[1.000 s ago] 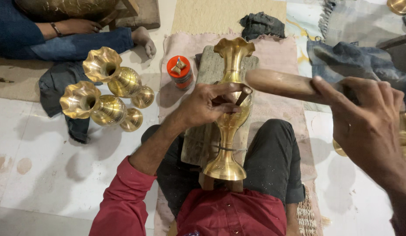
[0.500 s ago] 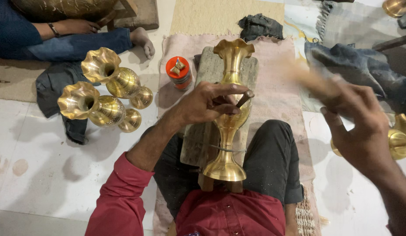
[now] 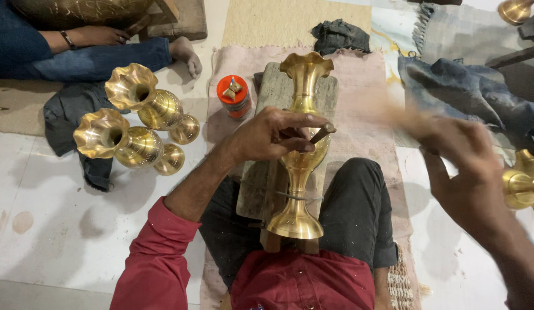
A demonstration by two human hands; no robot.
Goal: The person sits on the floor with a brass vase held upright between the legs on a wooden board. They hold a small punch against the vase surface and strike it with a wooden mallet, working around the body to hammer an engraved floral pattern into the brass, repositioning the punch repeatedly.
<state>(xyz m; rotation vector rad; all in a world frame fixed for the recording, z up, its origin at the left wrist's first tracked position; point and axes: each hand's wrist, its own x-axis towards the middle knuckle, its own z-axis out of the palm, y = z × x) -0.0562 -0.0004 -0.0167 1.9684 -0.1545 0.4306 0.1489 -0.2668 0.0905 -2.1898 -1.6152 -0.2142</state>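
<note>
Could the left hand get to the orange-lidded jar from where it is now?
Probably yes. The left hand rests on the brass vase, and the jar stands close beside it on the mat, with nothing between. It would have to let go of the small tool first.

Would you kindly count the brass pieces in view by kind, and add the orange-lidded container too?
Brass vase under the left hand, lying on the wooden block: 1
Brass vases lying on the floor at the left: 2
Brass pieces partly cut off at the right edge, whole shape unclear: 2
Orange-lidded container: 1
Total: 6
</note>
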